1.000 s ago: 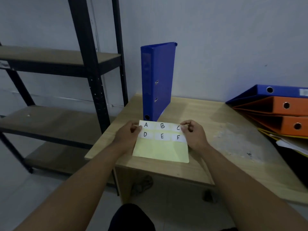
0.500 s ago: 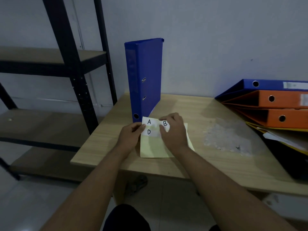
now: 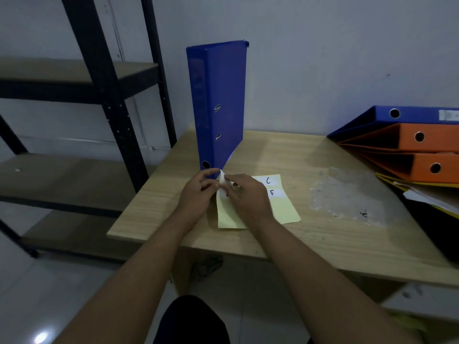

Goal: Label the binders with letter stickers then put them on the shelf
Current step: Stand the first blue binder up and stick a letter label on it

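The left hand [image 3: 196, 194] and right hand [image 3: 248, 194] — each grip pinched on the sticker sheet [image 3: 283, 209] — hide letters except C, F.

Left grip [image 3: 198, 193] and right grip [image 3: 249, 198] nearly touching, well forward, each pinching the sticker sheet [image 3: 283, 208].

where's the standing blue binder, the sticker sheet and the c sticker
standing blue binder [image 3: 227, 100], head view, on its broad cover
sticker sheet [image 3: 283, 209], head view, bare yellow lower right part
C sticker [image 3: 267, 180], head view, on the letter
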{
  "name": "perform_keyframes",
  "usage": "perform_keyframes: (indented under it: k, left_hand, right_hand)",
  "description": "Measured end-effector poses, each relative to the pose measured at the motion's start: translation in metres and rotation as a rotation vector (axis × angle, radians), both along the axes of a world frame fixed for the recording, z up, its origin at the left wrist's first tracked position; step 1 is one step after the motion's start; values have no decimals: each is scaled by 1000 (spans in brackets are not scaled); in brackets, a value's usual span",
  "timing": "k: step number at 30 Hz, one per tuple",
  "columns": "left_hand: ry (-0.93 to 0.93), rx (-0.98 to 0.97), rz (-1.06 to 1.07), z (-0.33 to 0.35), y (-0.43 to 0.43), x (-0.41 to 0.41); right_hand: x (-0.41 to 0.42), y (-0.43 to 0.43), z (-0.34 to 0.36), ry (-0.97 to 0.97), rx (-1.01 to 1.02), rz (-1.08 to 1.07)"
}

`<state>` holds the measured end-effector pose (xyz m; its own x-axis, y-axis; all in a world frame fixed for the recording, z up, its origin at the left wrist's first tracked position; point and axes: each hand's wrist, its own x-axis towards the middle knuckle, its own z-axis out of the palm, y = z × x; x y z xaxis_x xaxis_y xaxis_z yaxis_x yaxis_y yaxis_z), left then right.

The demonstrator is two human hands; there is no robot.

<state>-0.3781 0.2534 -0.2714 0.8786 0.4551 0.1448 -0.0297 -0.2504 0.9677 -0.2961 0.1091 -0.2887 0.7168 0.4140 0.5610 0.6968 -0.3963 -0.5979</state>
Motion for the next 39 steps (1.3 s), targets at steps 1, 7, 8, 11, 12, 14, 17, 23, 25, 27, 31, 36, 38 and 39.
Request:
perform_keyframes:
  k: [1,7,8,11,12,14,17,23,25,27,31,36,38,39]
  left_hand:
    - [7,5,4,0,-1,-1]
    - [19,62,27,1,-5,-5]
    - [19,61,31,0,-5,-5]
    - [6,92,61,0,-6,-7]
    - [3,105,72,0,-7,-7]
    - [-2,123,89,0,-8,-7]
    - [-3,137,102,-2,-7,-6]
    - [-2,140,121,-5,-5,-3]
    - [-3,138,120,-5,-6,-3]
    - [-2,144,133,-4,-7,-3]
    - [19,152,173,-2,-9,-2]
    - [64,197,214,-2,-12,0]
    - [63,209,233,-3,-13,0]
    - [64,212,241,-4,-13,1]
  right_hand:
    - [0,-1,0,1,28,2]
    - [-2,0,-3,41,50,-16]
    - [-2,0,-4,34,37,-17]
    - [-2,1,-5,25,3,-19]
    - [-1,1,-6,28,-4,-20]
    - [-1,0,-5,55,0,-13]
    - [-2,-1,-2,124,21,17]
    - [-1,-3,-1,213,74,18]
    - [0,-5,0,233,106,18]
    - [3,-5,-2,264,133,-1]
    - [11,-2,-6,353,242,-97]
    - [16,-5,-3,478,431,-227]
    - [16,-8,1,533,523,-252]
    - [16,-9,3,545,563,-267]
